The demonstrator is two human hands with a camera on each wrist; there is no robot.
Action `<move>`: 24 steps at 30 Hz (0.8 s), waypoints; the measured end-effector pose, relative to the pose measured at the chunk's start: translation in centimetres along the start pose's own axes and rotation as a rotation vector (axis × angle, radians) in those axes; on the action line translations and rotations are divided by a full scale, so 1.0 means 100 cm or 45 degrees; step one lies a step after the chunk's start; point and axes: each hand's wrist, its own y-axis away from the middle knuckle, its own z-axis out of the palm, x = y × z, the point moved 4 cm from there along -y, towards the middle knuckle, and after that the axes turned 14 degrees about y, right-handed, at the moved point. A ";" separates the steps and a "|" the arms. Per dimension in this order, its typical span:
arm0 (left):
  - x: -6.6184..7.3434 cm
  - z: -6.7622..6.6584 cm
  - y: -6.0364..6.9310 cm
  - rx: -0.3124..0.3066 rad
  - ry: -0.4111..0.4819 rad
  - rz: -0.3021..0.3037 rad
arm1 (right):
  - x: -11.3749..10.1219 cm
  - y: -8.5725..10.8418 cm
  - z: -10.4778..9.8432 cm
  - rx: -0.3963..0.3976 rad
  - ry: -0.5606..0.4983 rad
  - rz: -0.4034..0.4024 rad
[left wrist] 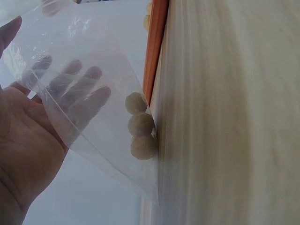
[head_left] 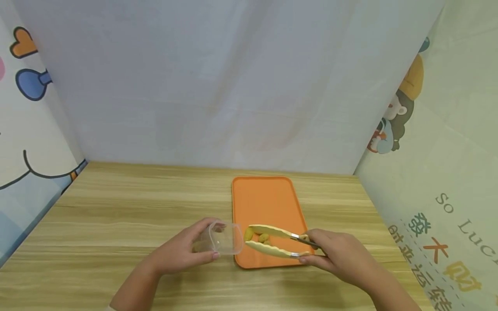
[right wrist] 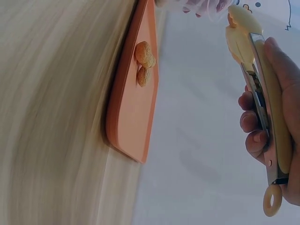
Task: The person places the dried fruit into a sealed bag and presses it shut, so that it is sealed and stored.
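My left hand grips a clear container tipped on its side, its mouth facing the tongs. Inside it, low against the wall, lie three round brown pieces in the left wrist view. My right hand holds tongs with cream tips. A yellow-brown piece is between the tong tips, close to the container's mouth. Beneath, several similar pieces rest on the orange tray.
The tray lies on a wood-grain table, under both the tongs and the container's rim. A pale cloth hangs behind the table, with printed sheets at the left and right sides.
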 end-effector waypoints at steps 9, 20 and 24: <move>-0.001 0.000 0.002 -0.019 0.041 -0.017 | -0.001 -0.005 0.003 -0.014 0.010 -0.006; -0.002 0.000 0.000 -0.021 0.016 -0.047 | -0.005 -0.012 0.000 -0.022 0.019 -0.030; -0.002 0.001 0.001 -0.026 0.030 -0.026 | -0.006 -0.014 -0.001 -0.034 0.017 -0.036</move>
